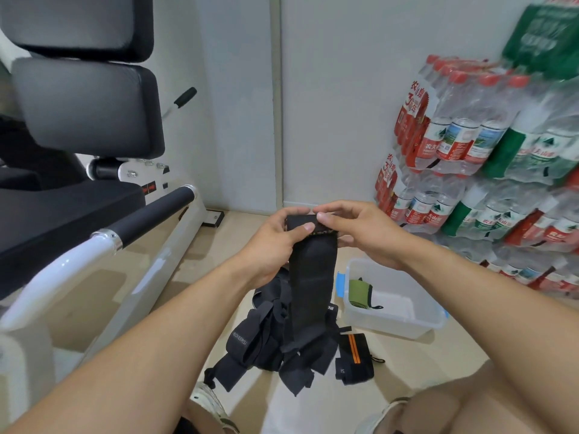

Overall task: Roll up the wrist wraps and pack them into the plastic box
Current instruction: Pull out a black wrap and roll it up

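Observation:
A long black wrist wrap (311, 277) hangs straight down from both my hands, held by its top end. My left hand (275, 242) pinches the top left corner and my right hand (360, 233) grips the top right, thumbs on the front. Its lower end reaches a heap of loose black wraps (269, 339) on the floor. To the right of the heap lies a rolled black wrap with orange stripes (355, 355). The clear plastic box (404, 321) stands on the floor at right, holding one rolled green wrap (360, 292).
A white and black exercise bench (103, 220) fills the left side. Shrink-wrapped packs of water bottles (470, 145) are stacked against the wall at right. My knees and shoes (210, 405) show at the bottom. The floor is beige tile.

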The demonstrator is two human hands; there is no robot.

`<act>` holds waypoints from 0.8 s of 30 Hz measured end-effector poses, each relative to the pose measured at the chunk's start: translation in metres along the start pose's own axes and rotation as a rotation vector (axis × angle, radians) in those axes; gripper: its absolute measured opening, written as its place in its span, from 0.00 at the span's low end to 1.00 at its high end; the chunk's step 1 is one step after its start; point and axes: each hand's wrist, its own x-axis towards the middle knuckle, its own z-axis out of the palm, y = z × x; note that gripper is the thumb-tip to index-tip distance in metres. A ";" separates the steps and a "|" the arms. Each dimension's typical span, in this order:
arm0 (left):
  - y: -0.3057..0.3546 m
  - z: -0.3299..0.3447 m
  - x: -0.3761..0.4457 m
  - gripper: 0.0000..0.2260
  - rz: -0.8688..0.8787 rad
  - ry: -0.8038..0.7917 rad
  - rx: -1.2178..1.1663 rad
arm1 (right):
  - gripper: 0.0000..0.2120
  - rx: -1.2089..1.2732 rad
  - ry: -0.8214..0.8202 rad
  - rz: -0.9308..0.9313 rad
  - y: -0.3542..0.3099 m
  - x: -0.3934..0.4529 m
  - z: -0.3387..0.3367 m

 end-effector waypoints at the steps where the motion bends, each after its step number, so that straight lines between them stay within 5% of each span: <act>1: 0.001 0.001 -0.003 0.15 0.009 -0.007 0.026 | 0.16 0.000 0.011 0.022 -0.002 -0.003 0.000; 9: 0.017 0.014 -0.021 0.22 0.058 -0.080 0.075 | 0.14 -0.033 -0.028 0.065 -0.012 -0.031 -0.005; 17: 0.012 0.022 -0.016 0.13 0.023 -0.047 0.085 | 0.12 -0.244 0.112 -0.076 -0.009 -0.029 -0.010; 24: 0.000 0.026 0.000 0.17 -0.030 0.004 -0.142 | 0.11 -0.324 0.190 -0.220 0.012 -0.007 -0.018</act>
